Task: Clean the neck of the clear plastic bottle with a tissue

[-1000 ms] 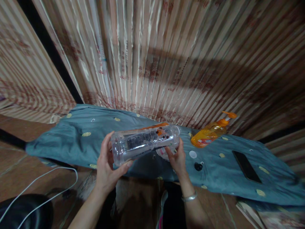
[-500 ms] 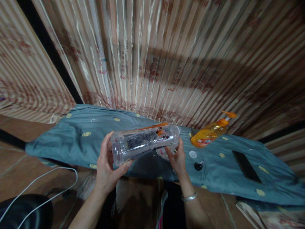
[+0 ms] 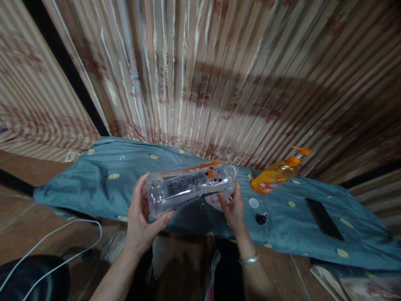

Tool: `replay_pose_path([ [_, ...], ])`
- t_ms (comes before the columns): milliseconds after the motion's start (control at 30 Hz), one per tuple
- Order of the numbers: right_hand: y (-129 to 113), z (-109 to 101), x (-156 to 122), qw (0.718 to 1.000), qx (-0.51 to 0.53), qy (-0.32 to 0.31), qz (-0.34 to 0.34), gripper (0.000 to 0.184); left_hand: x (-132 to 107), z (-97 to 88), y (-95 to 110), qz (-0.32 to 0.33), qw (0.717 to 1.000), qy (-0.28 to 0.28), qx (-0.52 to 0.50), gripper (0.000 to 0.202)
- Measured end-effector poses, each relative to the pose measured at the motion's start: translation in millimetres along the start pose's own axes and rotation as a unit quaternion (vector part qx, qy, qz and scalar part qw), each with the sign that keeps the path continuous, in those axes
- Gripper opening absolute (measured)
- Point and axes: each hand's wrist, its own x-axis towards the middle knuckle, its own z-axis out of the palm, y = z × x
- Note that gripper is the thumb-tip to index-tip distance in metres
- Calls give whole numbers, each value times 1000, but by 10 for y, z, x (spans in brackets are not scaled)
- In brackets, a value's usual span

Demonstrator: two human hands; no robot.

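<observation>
Between my hands a clear plastic bottle [image 3: 188, 187] with an orange and dark printed label is held on its side, above a teal cloth [image 3: 106, 192]. My left hand [image 3: 145, 221] grips its wide base at the left. The fingers of my right hand [image 3: 232, 205] are closed on the other end, near the neck. Partly hidden behind that hand lies a clear, round plastic piece [image 3: 213, 202]. Right of my right hand are a white disc [image 3: 253, 203] and a small black object [image 3: 260, 218] that I cannot make out.
An orange pump bottle [image 3: 275, 175] lies tilted on the cloth toward the back right. Farther right rests a black phone [image 3: 324, 219]. A striped curtain [image 3: 200, 83] hangs behind, with a dark pole [image 3: 69, 71] at the left. A white cable [image 3: 72, 255] loops at lower left.
</observation>
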Motion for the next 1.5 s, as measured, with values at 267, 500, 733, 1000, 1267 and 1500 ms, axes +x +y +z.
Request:
replay_pose_path([
  [267,11,8,-1,1000,17,-2,-13,81,-7,6,-14,11,1000,-11,7,93],
  [500,36,9,1,1000,17,-5,-15,81,-14,-11,-22,13,1000,-8,5,91],
  [733,49,11,-3,1000,5,7,-8,83,-83,16,40,-27,999,-9,17,95],
  [1000,43,7,6,1000,-6,7,6,84,-99,-52,-53,-19,999,-22,43,95],
  [1267,67,25,11,1000,-15,21,11,82,-131,-14,-124,1,1000,10,29,94],
  [1500,39,24,-20,1000,-10,25,7,83,-140,87,23,-61,998,33,12,98],
])
